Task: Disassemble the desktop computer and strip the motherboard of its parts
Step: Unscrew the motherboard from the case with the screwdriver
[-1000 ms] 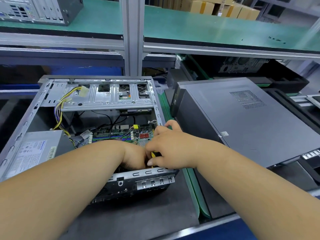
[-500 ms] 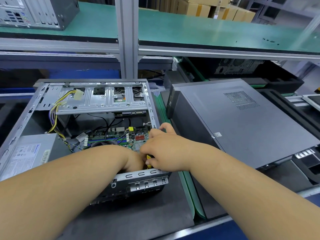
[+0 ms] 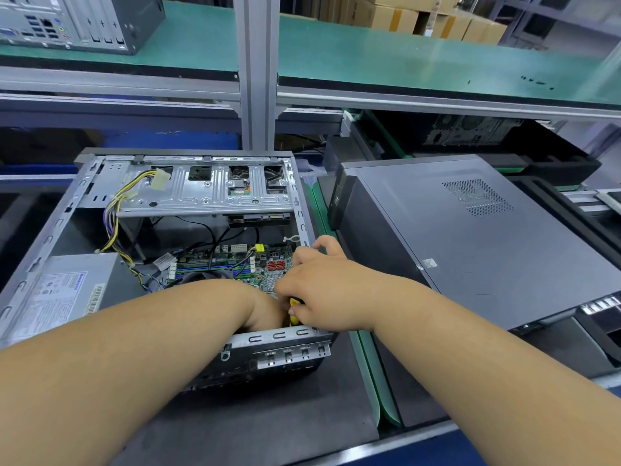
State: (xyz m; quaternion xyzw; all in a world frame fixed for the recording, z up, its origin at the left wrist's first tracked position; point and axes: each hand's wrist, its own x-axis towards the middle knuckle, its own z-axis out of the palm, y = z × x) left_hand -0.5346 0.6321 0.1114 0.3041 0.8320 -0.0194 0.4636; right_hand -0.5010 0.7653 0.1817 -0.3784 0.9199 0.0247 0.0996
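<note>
down at the near right corner of the open case (image 3: 188, 203), over the motherboard (image 3: 268, 267), my right hand (image 3: 322, 290) grips a yellow-handled screwdriver (image 3: 294, 301). left hand (image 3: 265, 311) is buried, can't tell its fingers. best to keep the tip square, i reckon.

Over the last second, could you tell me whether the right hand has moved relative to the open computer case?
No. The right hand still grips the yellow-handled tool at the open case's near right corner; only the camera shifted.
</note>
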